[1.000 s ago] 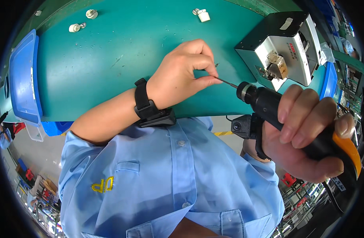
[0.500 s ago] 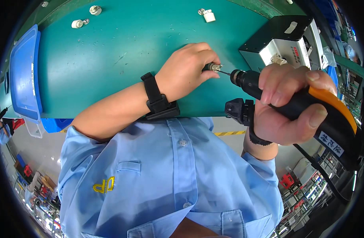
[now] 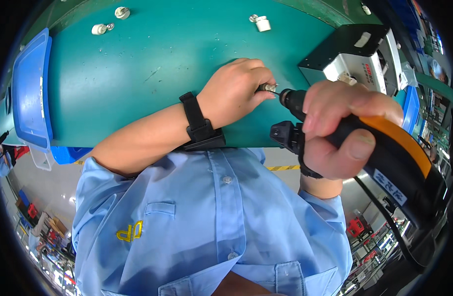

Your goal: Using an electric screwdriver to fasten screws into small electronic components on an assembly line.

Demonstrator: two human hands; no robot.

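Observation:
My left hand [image 3: 236, 91] pinches a small part with a dark body and a shiny metal end [image 3: 270, 88] between thumb and fingertips, just above the green tabletop. Wrapped in my right hand [image 3: 335, 130] is a black and orange electric screwdriver [image 3: 396, 140], tilted so its nose points left. Its thin bit meets the metal end of the small part; whether it sits in a screw is too small to tell. The left fingers hide most of the dark body.
A black and silver box-shaped device [image 3: 347, 61] stands at the right. White round fittings with metal pieces lie at the far side, two at left [image 3: 99, 29] [image 3: 122, 13] and one [image 3: 262, 23] nearer the middle. A blue tray [image 3: 48, 89] is at the left edge. A cable [image 3: 384, 212] trails from the screwdriver.
My right hand has brought the screwdriver leftward, so its nose is closer to the small part. The left hand has shifted only slightly, still pinching the part.

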